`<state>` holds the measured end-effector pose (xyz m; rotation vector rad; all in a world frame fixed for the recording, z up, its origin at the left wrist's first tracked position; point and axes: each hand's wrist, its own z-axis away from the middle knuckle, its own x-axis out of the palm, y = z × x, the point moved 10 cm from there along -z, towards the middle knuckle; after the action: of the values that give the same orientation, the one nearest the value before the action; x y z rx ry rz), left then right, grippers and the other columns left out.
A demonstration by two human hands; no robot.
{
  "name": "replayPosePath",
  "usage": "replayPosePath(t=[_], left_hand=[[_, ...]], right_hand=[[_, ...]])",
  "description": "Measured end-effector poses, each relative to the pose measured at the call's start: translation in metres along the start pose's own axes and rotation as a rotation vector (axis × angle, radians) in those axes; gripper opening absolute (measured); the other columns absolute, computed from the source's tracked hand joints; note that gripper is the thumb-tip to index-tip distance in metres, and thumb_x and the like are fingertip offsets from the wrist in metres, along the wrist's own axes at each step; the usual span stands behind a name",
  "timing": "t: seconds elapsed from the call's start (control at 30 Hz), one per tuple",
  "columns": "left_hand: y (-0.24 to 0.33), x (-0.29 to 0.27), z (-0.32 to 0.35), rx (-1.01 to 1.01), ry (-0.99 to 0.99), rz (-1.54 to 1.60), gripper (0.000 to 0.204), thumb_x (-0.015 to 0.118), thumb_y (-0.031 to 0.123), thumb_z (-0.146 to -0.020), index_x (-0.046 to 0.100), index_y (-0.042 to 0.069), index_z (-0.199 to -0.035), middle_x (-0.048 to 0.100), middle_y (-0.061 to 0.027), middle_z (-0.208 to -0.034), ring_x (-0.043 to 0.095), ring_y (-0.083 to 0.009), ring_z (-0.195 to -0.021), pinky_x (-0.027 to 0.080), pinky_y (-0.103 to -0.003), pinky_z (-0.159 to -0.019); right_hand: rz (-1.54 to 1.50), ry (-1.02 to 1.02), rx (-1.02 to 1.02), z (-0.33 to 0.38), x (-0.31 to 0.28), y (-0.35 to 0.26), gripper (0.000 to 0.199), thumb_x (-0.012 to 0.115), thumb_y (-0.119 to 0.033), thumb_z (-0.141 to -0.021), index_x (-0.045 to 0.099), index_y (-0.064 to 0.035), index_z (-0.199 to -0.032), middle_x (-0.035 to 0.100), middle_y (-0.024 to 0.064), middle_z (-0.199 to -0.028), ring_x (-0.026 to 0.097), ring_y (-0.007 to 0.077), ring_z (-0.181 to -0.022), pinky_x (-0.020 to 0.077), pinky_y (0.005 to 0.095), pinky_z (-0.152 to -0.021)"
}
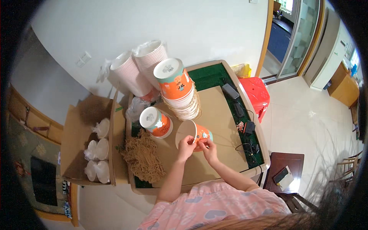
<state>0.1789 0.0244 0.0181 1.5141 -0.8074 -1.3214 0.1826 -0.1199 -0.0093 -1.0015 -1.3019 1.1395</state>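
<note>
A paper bucket (204,133), printed orange and teal, lies tipped with its white mouth toward the left. My left hand (186,148) grips its rim at the near side. Close beside it, my right hand (208,149) has thumb and fingertips pinched together against the printed wall below the rim; anything small between them is hidden. To the left, another bucket (156,122) stands upside down. Behind it rises a nested stack of upside-down buckets (177,82), with tan cord loops down its side. A heap of tan cord (144,158) lies left of my hands.
Brown cardboard (224,111) covers most of the green-topped table. Black adapters and cables (239,109) line its right edge. Wrapped bucket stacks (130,73) stand against the wall. An open carton (87,115) holds bagged white items at left; a red stool (255,94) is at right.
</note>
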Motion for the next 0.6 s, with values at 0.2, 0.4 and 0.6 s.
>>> replayPosePath(t=[0.2, 0.4, 0.6], left_hand=[[0.016, 0.014, 0.007, 0.047, -0.039, -0.126, 0.012, 0.058, -0.003, -0.072, 0.058, 0.000, -0.084, 0.064, -0.0082, -0.075, 0.061, -0.0136, -0.069, 0.049, -0.027, -0.064], [0.019, 0.016, 0.009, 0.054, -0.026, -0.220, 0.012, 0.060, -0.002, -0.072, 0.059, 0.000, -0.084, 0.065, -0.0122, -0.076, 0.064, -0.0207, -0.070, 0.050, -0.031, -0.065], [0.017, 0.019, 0.011, 0.033, -0.055, -0.184, 0.012, 0.060, -0.002, -0.073, 0.058, -0.002, -0.085, 0.065, -0.0111, -0.078, 0.063, -0.0166, -0.074, 0.049, -0.029, -0.066]], right_hand=[[-0.044, 0.092, -0.018, -0.007, -0.009, 0.003, 0.005, 0.062, -0.004, -0.080, 0.059, -0.0013, -0.084, 0.062, 0.0033, -0.078, 0.058, 0.0099, -0.071, 0.0473, 0.0233, -0.066], [0.025, 0.056, 0.064, -0.011, -0.017, 0.025, 0.007, 0.063, -0.004, -0.079, 0.056, -0.0011, -0.081, 0.062, 0.0045, -0.075, 0.059, 0.0108, -0.069, 0.0483, 0.0239, -0.065], [0.062, 0.028, 0.028, -0.009, -0.014, 0.017, 0.010, 0.063, -0.006, -0.079, 0.055, -0.0008, -0.079, 0.062, 0.0050, -0.074, 0.059, 0.0105, -0.068, 0.0481, 0.0236, -0.065]])
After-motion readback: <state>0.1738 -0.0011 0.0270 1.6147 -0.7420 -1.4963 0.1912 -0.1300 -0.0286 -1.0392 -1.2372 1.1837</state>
